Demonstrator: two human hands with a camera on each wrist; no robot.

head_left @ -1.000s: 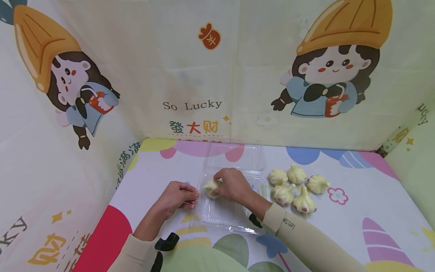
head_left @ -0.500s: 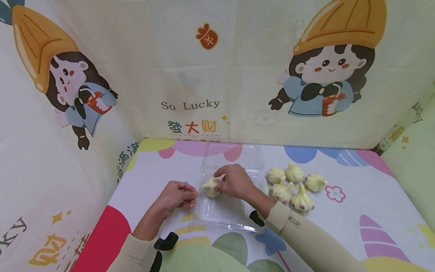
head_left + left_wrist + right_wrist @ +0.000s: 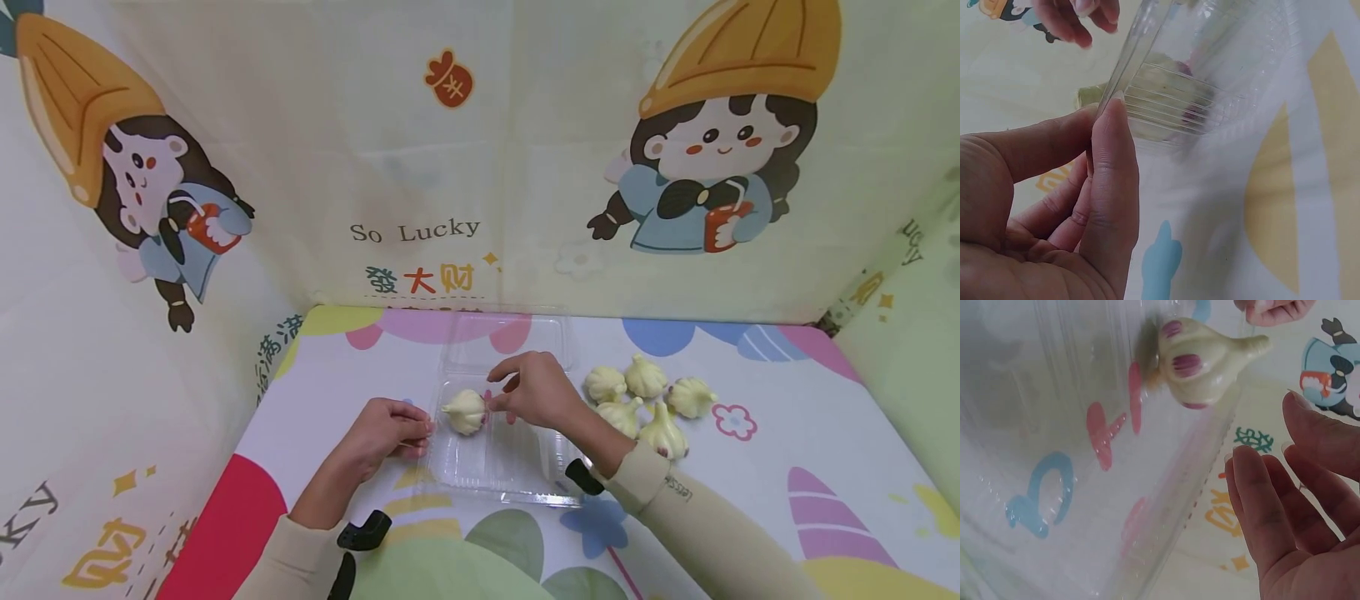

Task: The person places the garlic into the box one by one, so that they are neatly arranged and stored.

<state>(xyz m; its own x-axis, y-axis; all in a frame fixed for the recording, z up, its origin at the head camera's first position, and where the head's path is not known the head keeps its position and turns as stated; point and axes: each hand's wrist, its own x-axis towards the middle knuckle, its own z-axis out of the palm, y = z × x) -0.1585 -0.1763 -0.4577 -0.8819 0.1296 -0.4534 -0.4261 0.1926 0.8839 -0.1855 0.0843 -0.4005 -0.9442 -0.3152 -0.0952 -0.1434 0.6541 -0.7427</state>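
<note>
A clear plastic clamshell box (image 3: 517, 475) lies on the table with its lid folded back. My left hand (image 3: 390, 433) pinches the box's left rim between thumb and fingers, as the left wrist view shows up close. One garlic bulb (image 3: 465, 412) with purple patches (image 3: 1186, 365) rests inside the box at the left, its stem pointing left. My right hand (image 3: 536, 390) hovers over the box just right of that bulb. Its fingers (image 3: 1257, 494) are parted from the thumb and hold nothing.
Several more garlic bulbs (image 3: 645, 379) sit in a cluster on the patterned tablecloth, right of the box. The box's lid (image 3: 517, 342) lies toward the printed back curtain (image 3: 420, 150).
My right hand has let go of the garlic bulb and moved off it to the right. The bulb stays in the box; the left hand keeps its hold on the rim.
</note>
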